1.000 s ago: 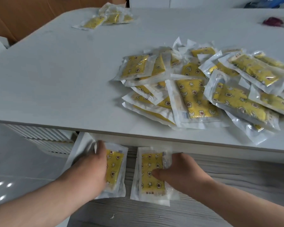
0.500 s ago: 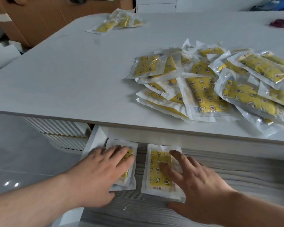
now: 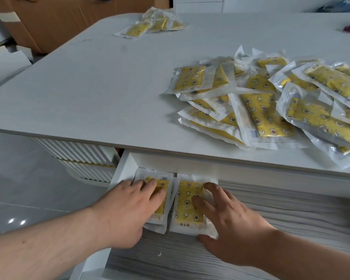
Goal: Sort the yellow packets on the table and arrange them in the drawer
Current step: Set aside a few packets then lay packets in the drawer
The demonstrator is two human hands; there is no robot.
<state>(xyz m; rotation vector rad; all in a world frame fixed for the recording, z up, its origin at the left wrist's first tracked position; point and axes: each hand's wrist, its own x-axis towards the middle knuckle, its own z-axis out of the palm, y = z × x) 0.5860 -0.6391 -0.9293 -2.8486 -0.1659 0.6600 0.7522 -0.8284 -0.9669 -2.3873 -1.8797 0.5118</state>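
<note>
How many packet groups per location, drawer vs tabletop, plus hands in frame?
Packet stacks in the drawer: 2 (left stack, right stack)
Packet piles on the table: 2 (big pile, small far group)
Hands: 2 (left hand, right hand), one resting on each stack
Total: 6
Single packets overlap too much to count.

Glossy plastic packets (image 3: 267, 102) (matt table (image 3: 89, 87))

1. The packet (image 3: 187, 201) under the right hand (image 3: 230, 225) is yellow with small white stars and moons, in a clear wrap.
2. The packet under the left hand (image 3: 127, 211) is the same yellow.
3. The drawer floor (image 3: 170, 257) near both hands is grey with wood-grain lines.
</note>
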